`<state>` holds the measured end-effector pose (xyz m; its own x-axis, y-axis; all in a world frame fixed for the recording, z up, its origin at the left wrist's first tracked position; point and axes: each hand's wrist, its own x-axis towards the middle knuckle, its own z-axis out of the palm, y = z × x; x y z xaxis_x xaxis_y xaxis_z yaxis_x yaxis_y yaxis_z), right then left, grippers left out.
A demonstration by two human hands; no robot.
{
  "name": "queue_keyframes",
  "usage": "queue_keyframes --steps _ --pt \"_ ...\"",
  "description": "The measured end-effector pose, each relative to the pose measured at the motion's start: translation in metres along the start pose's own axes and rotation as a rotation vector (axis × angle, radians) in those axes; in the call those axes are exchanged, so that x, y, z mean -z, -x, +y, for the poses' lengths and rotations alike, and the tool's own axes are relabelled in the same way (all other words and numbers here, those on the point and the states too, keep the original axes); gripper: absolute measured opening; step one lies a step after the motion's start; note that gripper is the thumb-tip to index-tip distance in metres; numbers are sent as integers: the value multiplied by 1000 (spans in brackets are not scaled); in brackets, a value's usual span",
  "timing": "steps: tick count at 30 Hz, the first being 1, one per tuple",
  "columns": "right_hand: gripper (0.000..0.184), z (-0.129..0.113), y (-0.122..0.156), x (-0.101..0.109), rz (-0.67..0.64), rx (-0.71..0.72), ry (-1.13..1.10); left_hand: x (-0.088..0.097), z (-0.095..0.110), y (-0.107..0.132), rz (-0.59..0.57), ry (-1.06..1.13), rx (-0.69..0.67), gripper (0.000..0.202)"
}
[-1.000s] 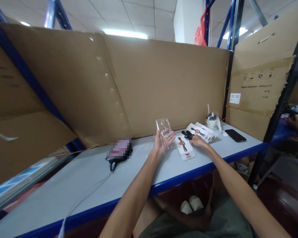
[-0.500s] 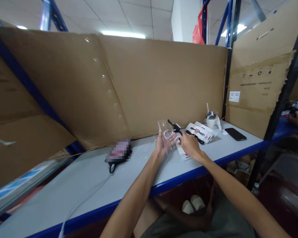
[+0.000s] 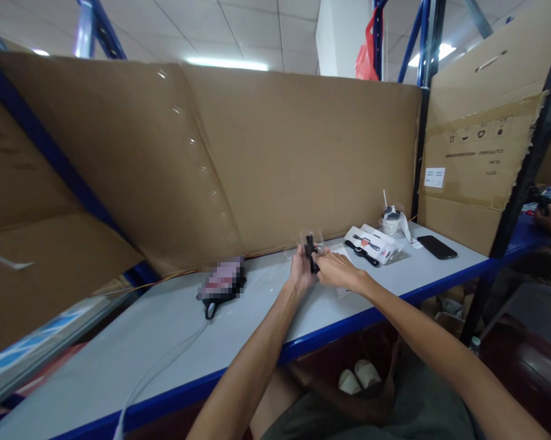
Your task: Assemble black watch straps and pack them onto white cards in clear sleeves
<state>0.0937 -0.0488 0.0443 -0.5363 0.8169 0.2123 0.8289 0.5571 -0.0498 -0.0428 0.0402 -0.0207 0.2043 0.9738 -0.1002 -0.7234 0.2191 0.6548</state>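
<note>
My left hand (image 3: pixel 301 272) is closed around a clear plastic tray (image 3: pixel 320 236), held just above the table. Lying upright along that tray is a black watch (image 3: pixel 310 245) with its strap stretched out. The fingers of my right hand (image 3: pixel 340 270) grip the watch's lower part against the tray; their tips are partly hidden. Beneath my right hand, a white printed sheet or box (image 3: pixel 343 292) shows in part. To the right, a second black watch (image 3: pixel 362 253) rests in front of white boxes (image 3: pixel 369 238) printed with a watch picture.
A black phone (image 3: pixel 436 247) and a lidded cup with a straw (image 3: pixel 389 221) are at the table's right end. A dark pouch-like object (image 3: pixel 221 287) with a white cable lies left of my hands. Cardboard panels (image 3: pixel 303 146) wall the back and sides. A co-worker's hand (image 3: pixel 550 219) shows far right.
My right hand has brought the black watch left and down onto the clear tray. The fingers of my left hand, spread before, have closed around the tray.
</note>
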Motion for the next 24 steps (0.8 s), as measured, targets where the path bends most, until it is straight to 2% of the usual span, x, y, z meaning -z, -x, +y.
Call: queue_keyframes --steps 2,4,6,8,10,14,16,20,22,24 --pt "39 10 -1 10 -3 3 -123 0 2 -2 29 6 12 53" --pt "38 22 1 19 84 -66 -242 0 4 -2 44 46 7 55" --pt "40 32 10 26 216 -223 -264 -2 8 -1 54 116 -11 58" --pt "38 38 26 25 269 -393 -175 -4 10 3 71 182 -30 60" --pt "35 36 48 13 218 -454 -72 -8 12 7 93 224 -47 60" --pt "47 17 94 -32 143 -235 -34 -12 15 14 130 263 -83 60" --pt "51 7 114 -55 122 -217 -59 -12 16 15 140 267 -95 60" --pt "51 -7 147 -81 268 -236 -52 -10 18 14 160 268 -100 60" --pt "46 -11 158 -84 345 -239 -43 -9 18 13 159 265 -105 60" --pt "34 -12 165 -83 415 -236 -54 -9 18 12 150 263 -116 62"
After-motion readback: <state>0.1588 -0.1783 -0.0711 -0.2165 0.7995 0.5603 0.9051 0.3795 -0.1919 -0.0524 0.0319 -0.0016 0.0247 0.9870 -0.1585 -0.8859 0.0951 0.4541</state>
